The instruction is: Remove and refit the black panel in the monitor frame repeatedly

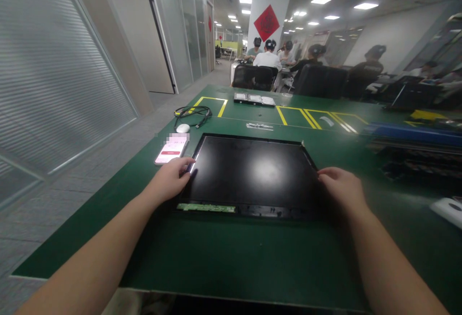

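A black display panel (231,170) lies on the green table before me, its glossy face up and reflecting a ceiling light. Along its near edge runs a narrow green circuit board (206,207), beside a dark bare strip of frame. My left hand (172,176) grips the panel's left edge, thumb on top and fingers curled at the side. At the right edge, my right hand (341,185) pinches the rim between thumb and fingers. The undersides of both grips are hidden.
A lit phone (172,150), a white mouse (183,128) and a coiled black cable (197,115) lie left of the panel. Small drives (253,99) sit farther back on the green table (252,257). A blue-topped object (418,134) stands at right. Several people sit beyond.
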Available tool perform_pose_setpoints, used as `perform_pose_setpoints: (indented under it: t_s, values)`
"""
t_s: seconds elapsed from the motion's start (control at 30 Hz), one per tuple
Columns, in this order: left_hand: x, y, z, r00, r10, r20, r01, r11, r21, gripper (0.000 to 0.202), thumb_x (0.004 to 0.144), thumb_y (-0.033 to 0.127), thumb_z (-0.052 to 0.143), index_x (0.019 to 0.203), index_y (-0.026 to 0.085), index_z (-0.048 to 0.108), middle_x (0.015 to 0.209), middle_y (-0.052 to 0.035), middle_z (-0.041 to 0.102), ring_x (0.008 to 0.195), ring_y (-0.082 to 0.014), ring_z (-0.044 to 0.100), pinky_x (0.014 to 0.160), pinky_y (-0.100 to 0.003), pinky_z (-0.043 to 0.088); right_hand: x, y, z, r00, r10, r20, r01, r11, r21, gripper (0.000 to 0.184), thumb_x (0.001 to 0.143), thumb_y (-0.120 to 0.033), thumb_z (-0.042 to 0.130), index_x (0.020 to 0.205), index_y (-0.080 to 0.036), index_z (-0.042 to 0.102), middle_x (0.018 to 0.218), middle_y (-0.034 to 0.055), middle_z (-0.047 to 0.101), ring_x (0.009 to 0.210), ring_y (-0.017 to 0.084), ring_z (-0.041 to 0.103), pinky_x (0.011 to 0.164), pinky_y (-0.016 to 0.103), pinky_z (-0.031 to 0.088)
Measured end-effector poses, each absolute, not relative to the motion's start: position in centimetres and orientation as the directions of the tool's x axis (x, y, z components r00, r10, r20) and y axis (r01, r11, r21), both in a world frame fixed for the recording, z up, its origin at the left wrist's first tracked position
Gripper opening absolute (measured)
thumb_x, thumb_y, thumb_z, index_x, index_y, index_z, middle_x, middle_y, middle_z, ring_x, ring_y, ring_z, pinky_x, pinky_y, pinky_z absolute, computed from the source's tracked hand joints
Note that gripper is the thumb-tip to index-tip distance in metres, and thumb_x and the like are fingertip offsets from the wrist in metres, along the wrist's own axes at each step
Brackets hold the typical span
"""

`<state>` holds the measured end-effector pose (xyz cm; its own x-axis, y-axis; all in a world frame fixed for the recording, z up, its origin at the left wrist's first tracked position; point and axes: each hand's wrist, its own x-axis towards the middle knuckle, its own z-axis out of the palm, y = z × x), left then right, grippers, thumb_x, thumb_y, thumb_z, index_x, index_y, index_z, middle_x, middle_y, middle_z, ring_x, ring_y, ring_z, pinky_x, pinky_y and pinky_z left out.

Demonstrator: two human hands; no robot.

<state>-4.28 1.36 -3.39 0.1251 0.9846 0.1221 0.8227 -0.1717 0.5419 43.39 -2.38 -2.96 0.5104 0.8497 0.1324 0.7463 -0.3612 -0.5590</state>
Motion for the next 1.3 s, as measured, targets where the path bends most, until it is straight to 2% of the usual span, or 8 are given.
perform_pose_setpoints:
  t_s: [0.1, 0.17, 0.23, 0.3, 0.43, 0.57, 0.87, 1.3]
  values:
    - [-4.3, 1.2, -3.4, 0.213, 0.966, 0.143, 0.835, -0.256, 0.486, 0.052, 0.082, 0.046, 0.058, 0.125, 0.017, 0.067, 0.133, -0.0182, 0.066, 0.124, -0.038, 0.062, 0.107, -0.053, 0.048, 43.5, -2.3, -3.2, 0.515, 0.845, 0.146, 0.74, -0.353, -0.572, 0.023, 0.069, -0.035, 0.063, 0.081, -0.025, 0.079, 0.081, 0.0044, 0.076, 0.08, 0.024, 0.068, 0.071, 0.035, 0.045]
    - [-4.2, 0.9, -3.4, 0.275, 0.948, 0.159, 0.84, -0.317, 0.44, 0.06, 0.083, 0.054, 0.061, 0.129, 0.017, 0.066, 0.149, -0.0215, 0.053, 0.139, -0.0422, 0.048, 0.114, -0.058, 0.038, 43.6, -2.3, -3.3, 0.515, 0.843, 0.156, 0.741, -0.346, -0.576, 0.023, 0.069, -0.035, 0.063, 0.082, -0.025, 0.079, 0.081, 0.0044, 0.076, 0.079, 0.024, 0.068, 0.071, 0.034, 0.046]
    - [-4.1, 0.4, -3.2, 0.338, 0.93, 0.147, 0.831, -0.368, 0.418, 0.068, 0.08, 0.06, 0.066, 0.134, 0.019, 0.065, 0.159, -0.0219, 0.041, 0.146, -0.045, 0.038, 0.116, -0.062, 0.033, 43.8, -2.3, -3.5, 0.511, 0.843, 0.169, 0.746, -0.337, -0.575, 0.023, 0.069, -0.035, 0.063, 0.081, -0.024, 0.079, 0.08, 0.0045, 0.076, 0.078, 0.024, 0.068, 0.07, 0.034, 0.046]
    - [-4.0, 0.0, -2.9, 0.41, 0.903, 0.126, 0.803, -0.423, 0.421, 0.072, 0.077, 0.061, 0.072, 0.137, 0.023, 0.063, 0.162, -0.02, 0.038, 0.148, -0.0453, 0.035, 0.116, -0.064, 0.032, 43.9, -2.2, -3.6, 0.503, 0.844, 0.186, 0.753, -0.323, -0.573, 0.023, 0.069, -0.035, 0.063, 0.081, -0.024, 0.079, 0.079, 0.0046, 0.076, 0.076, 0.024, 0.067, 0.068, 0.034, 0.046]
    - [-3.8, -0.3, -2.4, 0.534, 0.835, 0.132, 0.712, -0.529, 0.462, 0.064, 0.076, 0.054, 0.078, 0.133, 0.027, 0.066, 0.158, -0.0167, 0.046, 0.144, -0.0416, 0.042, 0.115, -0.06, 0.037, 44.0, -2.2, -3.9, 0.495, 0.849, 0.184, 0.755, -0.315, -0.575, 0.024, 0.07, -0.036, 0.063, 0.083, -0.024, 0.079, 0.081, 0.0048, 0.077, 0.077, 0.024, 0.068, 0.07, 0.034, 0.046]
    - [-3.9, -0.2, -2.1, 0.568, 0.811, 0.14, 0.674, -0.556, 0.487, 0.056, 0.075, 0.047, 0.08, 0.127, 0.027, 0.07, 0.15, -0.0154, 0.055, 0.136, -0.0386, 0.052, 0.112, -0.055, 0.043, 44.0, -2.2, -3.9, 0.487, 0.855, 0.177, 0.76, -0.314, -0.569, 0.026, 0.071, -0.036, 0.061, 0.085, -0.024, 0.079, 0.083, 0.0049, 0.077, 0.079, 0.024, 0.068, 0.072, 0.035, 0.047]
    - [-4.5, -0.5, -1.9, 0.619, 0.783, 0.054, 0.626, -0.535, 0.567, 0.044, 0.083, 0.036, 0.072, 0.127, 0.031, 0.069, 0.153, -0.009, 0.054, 0.139, -0.0334, 0.051, 0.111, -0.05, 0.046, 43.8, -2.3, -3.6, 0.488, 0.856, 0.171, 0.767, -0.326, -0.553, 0.024, 0.072, -0.036, 0.062, 0.084, -0.024, 0.079, 0.082, 0.0049, 0.077, 0.079, 0.024, 0.068, 0.072, 0.035, 0.046]
    - [-3.8, -0.9, -1.3, 0.638, 0.764, 0.092, 0.604, -0.571, 0.556, 0.04, 0.084, 0.034, 0.071, 0.124, 0.029, 0.071, 0.149, -0.0093, 0.057, 0.136, -0.0314, 0.055, 0.111, -0.045, 0.046, 43.9, -2.3, -3.6, 0.494, 0.854, 0.161, 0.763, -0.337, -0.551, 0.025, 0.071, -0.037, 0.061, 0.083, -0.025, 0.08, 0.083, 0.005, 0.077, 0.081, 0.025, 0.068, 0.073, 0.036, 0.047]
